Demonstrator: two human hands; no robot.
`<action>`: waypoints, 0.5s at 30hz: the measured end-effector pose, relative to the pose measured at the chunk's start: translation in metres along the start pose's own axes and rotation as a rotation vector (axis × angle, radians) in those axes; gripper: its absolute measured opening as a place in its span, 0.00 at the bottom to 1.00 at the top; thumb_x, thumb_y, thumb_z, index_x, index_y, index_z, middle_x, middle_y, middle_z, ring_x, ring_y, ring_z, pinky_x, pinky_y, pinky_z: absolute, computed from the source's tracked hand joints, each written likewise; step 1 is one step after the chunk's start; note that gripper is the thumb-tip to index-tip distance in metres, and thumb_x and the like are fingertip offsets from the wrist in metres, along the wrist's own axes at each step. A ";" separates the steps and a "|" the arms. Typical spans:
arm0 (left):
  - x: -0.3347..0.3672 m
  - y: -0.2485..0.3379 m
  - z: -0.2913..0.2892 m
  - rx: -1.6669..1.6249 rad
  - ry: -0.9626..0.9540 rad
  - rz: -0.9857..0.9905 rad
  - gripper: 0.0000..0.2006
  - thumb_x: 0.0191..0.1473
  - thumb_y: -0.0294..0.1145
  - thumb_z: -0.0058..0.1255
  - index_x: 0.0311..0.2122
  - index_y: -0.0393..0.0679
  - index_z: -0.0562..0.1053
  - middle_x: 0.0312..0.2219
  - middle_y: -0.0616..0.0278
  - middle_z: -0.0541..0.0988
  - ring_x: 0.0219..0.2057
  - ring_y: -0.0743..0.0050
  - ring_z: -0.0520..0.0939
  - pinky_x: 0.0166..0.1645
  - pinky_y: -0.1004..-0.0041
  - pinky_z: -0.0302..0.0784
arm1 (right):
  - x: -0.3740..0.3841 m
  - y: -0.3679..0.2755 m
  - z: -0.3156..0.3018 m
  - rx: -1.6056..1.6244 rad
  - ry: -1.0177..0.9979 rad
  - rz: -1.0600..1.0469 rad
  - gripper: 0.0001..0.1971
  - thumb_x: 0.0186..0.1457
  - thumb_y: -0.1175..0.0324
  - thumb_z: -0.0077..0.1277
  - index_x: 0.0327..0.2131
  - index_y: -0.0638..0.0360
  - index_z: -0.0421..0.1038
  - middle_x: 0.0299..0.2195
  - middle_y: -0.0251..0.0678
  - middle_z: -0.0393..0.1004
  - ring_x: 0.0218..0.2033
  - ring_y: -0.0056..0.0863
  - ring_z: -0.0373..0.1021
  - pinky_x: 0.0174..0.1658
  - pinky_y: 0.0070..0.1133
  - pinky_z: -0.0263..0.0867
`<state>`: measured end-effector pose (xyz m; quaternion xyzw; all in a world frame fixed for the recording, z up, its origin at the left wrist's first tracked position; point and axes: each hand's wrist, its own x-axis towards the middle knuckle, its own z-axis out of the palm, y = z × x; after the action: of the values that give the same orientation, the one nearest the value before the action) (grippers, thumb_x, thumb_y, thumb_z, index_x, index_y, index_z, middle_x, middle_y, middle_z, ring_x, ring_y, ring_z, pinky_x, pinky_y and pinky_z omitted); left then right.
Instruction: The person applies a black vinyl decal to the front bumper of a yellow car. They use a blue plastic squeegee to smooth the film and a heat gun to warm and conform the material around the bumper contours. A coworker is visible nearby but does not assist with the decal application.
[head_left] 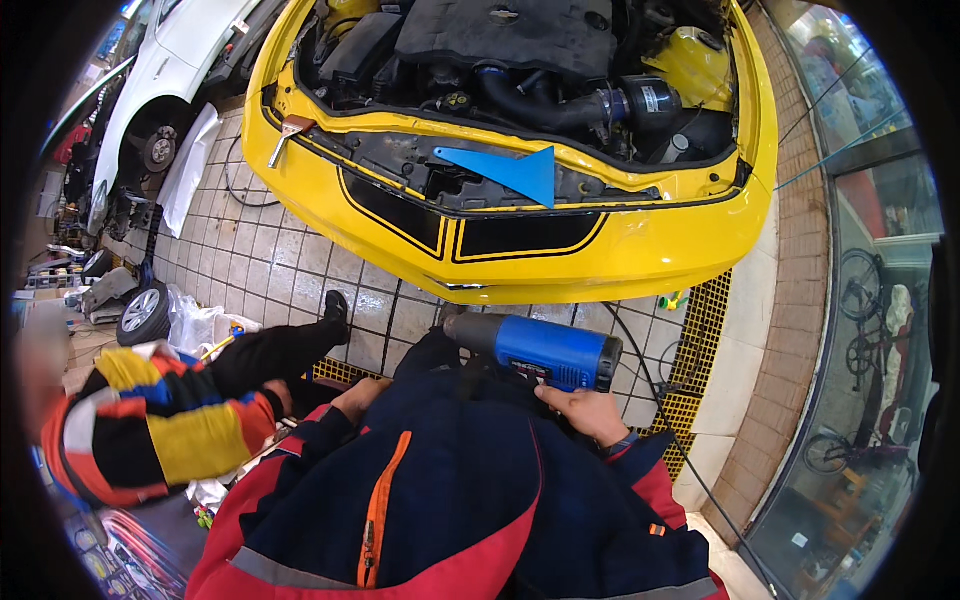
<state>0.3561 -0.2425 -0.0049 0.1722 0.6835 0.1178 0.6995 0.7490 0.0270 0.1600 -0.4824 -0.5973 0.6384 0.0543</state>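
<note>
My right hand (588, 412) grips a blue heat gun (548, 352) low in front of my body, below the car's front. Its dark nozzle points left; the handle and most of my fingers are hidden beneath it. Beside my waist is my left hand (362, 398), its fingertips hidden against the dark jacket and trousers. Ahead stands a yellow car (375, 262) with its engine bay exposed and black film-like panels on its front. A blue triangular squeegee (512, 175) lies across the front edge of the bay. Further left, a small brown-headed tool with a pale handle (287, 138) rests on the yellow edge.
A co-worker in a multicoloured jacket (165, 440) is close on my left, one leg stretched toward the car. A loose wheel (145, 312) and a white car (185, 50) are beyond. A black cable (650, 372) runs along my right over yellow floor grating (708, 310), near a glass wall.
</note>
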 end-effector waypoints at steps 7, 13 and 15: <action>-0.076 0.120 0.052 -0.347 0.020 -0.237 0.28 0.75 0.51 0.43 0.59 0.32 0.76 0.52 0.50 0.85 0.51 0.62 0.86 0.57 0.66 0.81 | -0.008 0.013 -0.020 -0.065 0.024 -0.249 0.17 0.56 0.59 0.71 0.41 0.59 0.80 0.28 0.36 0.81 0.28 0.31 0.78 0.37 0.28 0.75; -0.025 0.128 0.049 -0.924 -0.012 0.256 0.28 0.77 0.51 0.36 0.62 0.36 0.75 0.56 0.53 0.83 0.51 0.61 0.85 0.58 0.63 0.80 | -0.012 -0.002 -0.020 0.054 -0.169 -0.232 0.21 0.50 0.70 0.72 0.48 0.62 0.79 0.40 0.38 0.85 0.40 0.29 0.80 0.50 0.29 0.76; 0.008 0.089 0.033 -0.584 0.095 0.204 0.28 0.78 0.51 0.34 0.63 0.38 0.75 0.56 0.53 0.83 0.51 0.59 0.85 0.57 0.61 0.80 | -0.012 -0.005 -0.020 0.001 -0.198 -0.256 0.21 0.49 0.71 0.72 0.48 0.62 0.79 0.40 0.39 0.85 0.41 0.29 0.80 0.50 0.29 0.76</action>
<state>0.3957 -0.1612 0.0238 0.0261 0.6319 0.3865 0.6713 0.7662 0.0347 0.1742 -0.3371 -0.6559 0.6711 0.0764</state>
